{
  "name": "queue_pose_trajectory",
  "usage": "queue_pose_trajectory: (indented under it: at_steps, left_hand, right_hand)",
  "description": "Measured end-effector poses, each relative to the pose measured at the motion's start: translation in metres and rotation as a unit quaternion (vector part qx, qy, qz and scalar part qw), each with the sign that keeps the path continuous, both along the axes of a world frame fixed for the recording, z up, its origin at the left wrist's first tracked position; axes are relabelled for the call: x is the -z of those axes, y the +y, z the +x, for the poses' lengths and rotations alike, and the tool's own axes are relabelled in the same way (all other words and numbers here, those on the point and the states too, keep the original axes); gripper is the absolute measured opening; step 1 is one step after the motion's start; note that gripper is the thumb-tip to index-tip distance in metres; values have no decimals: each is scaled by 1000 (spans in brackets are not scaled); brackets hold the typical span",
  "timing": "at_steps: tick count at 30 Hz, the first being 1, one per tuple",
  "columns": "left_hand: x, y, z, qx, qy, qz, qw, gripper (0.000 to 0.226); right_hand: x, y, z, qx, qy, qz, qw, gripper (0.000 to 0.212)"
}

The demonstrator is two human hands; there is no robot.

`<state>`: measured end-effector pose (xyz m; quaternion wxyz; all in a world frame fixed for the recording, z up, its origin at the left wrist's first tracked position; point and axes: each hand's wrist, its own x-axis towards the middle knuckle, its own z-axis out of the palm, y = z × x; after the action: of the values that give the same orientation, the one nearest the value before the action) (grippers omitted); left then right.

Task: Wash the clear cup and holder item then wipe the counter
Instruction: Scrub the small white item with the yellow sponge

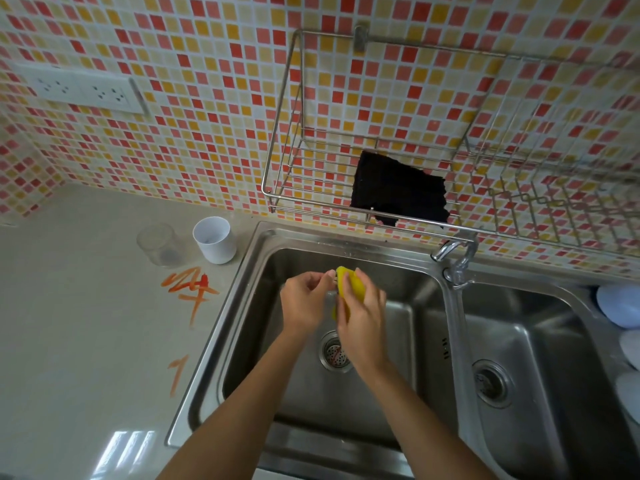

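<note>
Over the left sink basin (304, 403), my right hand (363, 323) grips a yellow sponge (351, 284). My left hand (304, 299) pinches a small thin item against the sponge; the item is mostly hidden and I cannot tell what it is. A clear cup (160, 244) stands on the counter (86, 323) left of the sink. Beside it, nearer the sink, stands a white cylindrical holder (215, 240), open end up. Orange smears (190, 289) mark the counter in front of the cups.
A faucet (455, 261) rises between the two basins. Above the sink hangs a wire rack (311, 188) with a black cloth (398, 190). The right basin (519, 375) has pale dishes (620, 306) beside it. A wall socket (83, 90) sits at the upper left.
</note>
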<state>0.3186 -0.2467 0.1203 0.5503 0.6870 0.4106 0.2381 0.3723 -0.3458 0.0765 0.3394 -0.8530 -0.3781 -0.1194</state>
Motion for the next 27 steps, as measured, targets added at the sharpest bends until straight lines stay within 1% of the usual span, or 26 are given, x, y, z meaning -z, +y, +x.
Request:
queue_pose_trajectory:
  at_steps: [2,3,6,7,10,11,14,15,18,19,23,24,27]
  left_hand:
    - [2,-4,1,5,5,1,1000,24]
    - [3,-6,1,5,6,-1,1000,24]
    - [5,-4,0,13,2,-1,1000,25]
    - [5,-3,0,19,3,4,1000,25]
    - [3,-7,-3,25,2,19,999,25]
    - [3,-7,-3,25,-1,25,999,25]
    - [1,0,-5,36,-1,34,999,25]
    - [1,1,-6,45,0,34,998,25]
    - [1,0,-10,63,-3,44,997,22]
    - [1,0,-12,67,-3,48,997,22]
    - [2,6,-14,98,-10,75,992,16]
    - [2,6,-14,104,-11,87,991,15]
    - [3,6,-16,108,-10,116,987,18]
  right_hand:
    - [2,-2,4,40,21,4,999,43]
    - [2,-3,3,42,22,6,999,42]
    - [1,-3,-5,-12,-11,2,1000,44]
    - [2,-2,-1,-12,-10,-1,1000,44]
    - [2,-4,11,44,36,-12,998,40]
    - [2,-5,10,40,35,-9,999,39]
    - [1,-6,0,-22,1,-7,1000,42]
    - [1,-6,3,-23,2,-12,1000,42]
    - [6,-6,18,39,54,-12,998,42]
    - [6,-7,18,46,61,-6,997,42]
    - [-6,-6,3,-30,8,6,999,45]
    - [-7,-6,5,-35,10,4,999,45]
    - [-2,-7,18,7,55,9,998,46]
